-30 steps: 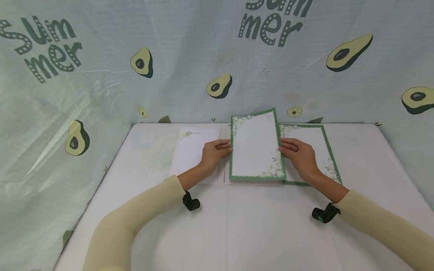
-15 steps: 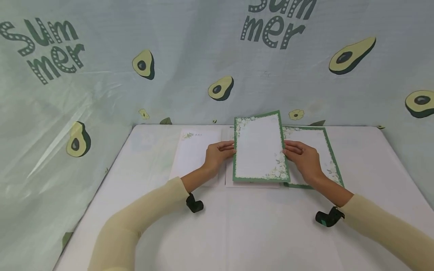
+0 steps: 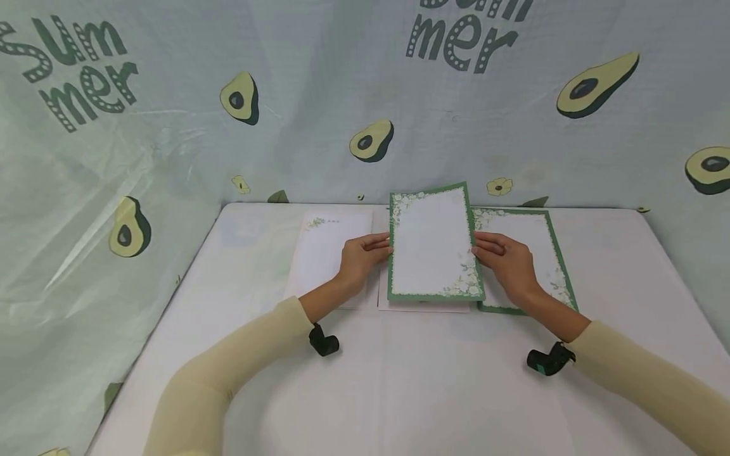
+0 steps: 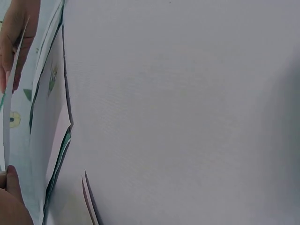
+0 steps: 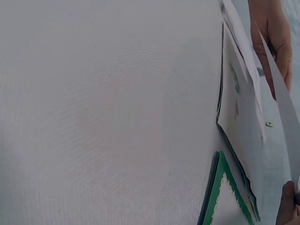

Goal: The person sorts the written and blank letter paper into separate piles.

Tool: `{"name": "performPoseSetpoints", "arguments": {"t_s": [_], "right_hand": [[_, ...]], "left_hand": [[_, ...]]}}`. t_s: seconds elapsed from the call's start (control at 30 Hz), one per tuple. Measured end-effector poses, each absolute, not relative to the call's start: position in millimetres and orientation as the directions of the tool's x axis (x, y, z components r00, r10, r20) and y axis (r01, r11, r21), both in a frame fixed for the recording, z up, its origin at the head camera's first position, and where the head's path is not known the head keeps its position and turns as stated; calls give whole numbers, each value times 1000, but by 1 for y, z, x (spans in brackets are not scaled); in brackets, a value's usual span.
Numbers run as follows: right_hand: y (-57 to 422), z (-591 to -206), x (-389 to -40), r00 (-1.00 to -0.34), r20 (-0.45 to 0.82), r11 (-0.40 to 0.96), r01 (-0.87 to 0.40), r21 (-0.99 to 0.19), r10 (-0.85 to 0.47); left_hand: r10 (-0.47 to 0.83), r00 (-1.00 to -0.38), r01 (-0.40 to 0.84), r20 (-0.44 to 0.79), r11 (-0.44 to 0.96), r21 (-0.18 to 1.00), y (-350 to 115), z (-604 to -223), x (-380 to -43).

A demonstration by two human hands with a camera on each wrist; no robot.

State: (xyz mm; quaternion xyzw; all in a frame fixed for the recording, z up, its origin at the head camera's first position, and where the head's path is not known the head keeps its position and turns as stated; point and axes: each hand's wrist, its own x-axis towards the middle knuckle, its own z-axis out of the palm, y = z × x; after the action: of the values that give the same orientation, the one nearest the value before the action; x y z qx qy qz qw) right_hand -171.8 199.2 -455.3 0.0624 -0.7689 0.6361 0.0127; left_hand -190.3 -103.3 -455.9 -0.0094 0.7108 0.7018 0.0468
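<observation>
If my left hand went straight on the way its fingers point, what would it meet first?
The raised green-bordered sheet, whose left edge your left hand pinches. Past it, your right hand, holding the opposite edge, seems roughly in line, though depth is hard to judge.

Head view looks downward; 2 nearer wrist views share its held sheet (image 3: 430,247).

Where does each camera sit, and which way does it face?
Head: worn on the head, facing forward and down at the held green-bordered sheet; left hand, right hand and both sleeves show.
Left wrist: worn there, facing mostly white table; both hands show at the left edge.
Right wrist: worn there, facing mostly white table; both hands show at the right edge.
Both wrist views share that sheet, seen nearly edge-on.
</observation>
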Motion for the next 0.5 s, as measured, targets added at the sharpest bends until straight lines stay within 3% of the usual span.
{"name": "performPoseSetpoints", "arguments": {"t_s": [0.5], "right_hand": [[213,-454,-168,-992,109,245,-120,-962,-59]], "left_hand": [[86,-992,-89,-87,-13,996,-90,-451,-191]]}}
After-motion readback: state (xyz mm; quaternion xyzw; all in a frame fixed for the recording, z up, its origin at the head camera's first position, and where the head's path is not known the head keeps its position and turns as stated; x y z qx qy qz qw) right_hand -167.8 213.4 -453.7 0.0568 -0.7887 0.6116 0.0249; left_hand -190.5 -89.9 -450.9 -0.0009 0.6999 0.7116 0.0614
